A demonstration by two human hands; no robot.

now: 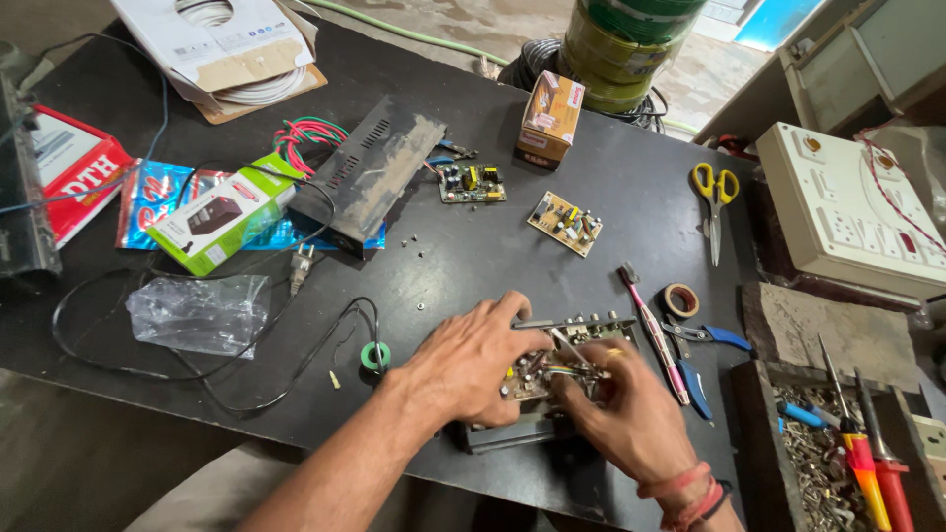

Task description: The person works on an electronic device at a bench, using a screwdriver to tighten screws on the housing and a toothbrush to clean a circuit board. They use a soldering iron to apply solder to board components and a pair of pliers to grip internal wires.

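Two hands meet over one circuit board [540, 372] near the front edge of the dark worktop [473, 246]. Our left hand [471, 363] lies palm down on the board's left part, fingers curled around it and thumb stretched along its far edge. Our right hand [621, 409] pinches into the board's right side, fingertips closed among the small parts and coloured wires; we cannot tell exactly what they grip. The board rests on a grey metal case [512, 433] that sticks out under both hands. Just left of the left hand sits a green tape roll [374, 356] inside a loop of black cable [197, 379]. Right of the right hand lie a pink-handled brush [652, 330], blue-handled pliers [702, 340] and a brown tape roll [679, 299]. Farther back are two smaller boards [565, 223], yellow scissors [714, 207] and a black metal cover [370, 172].
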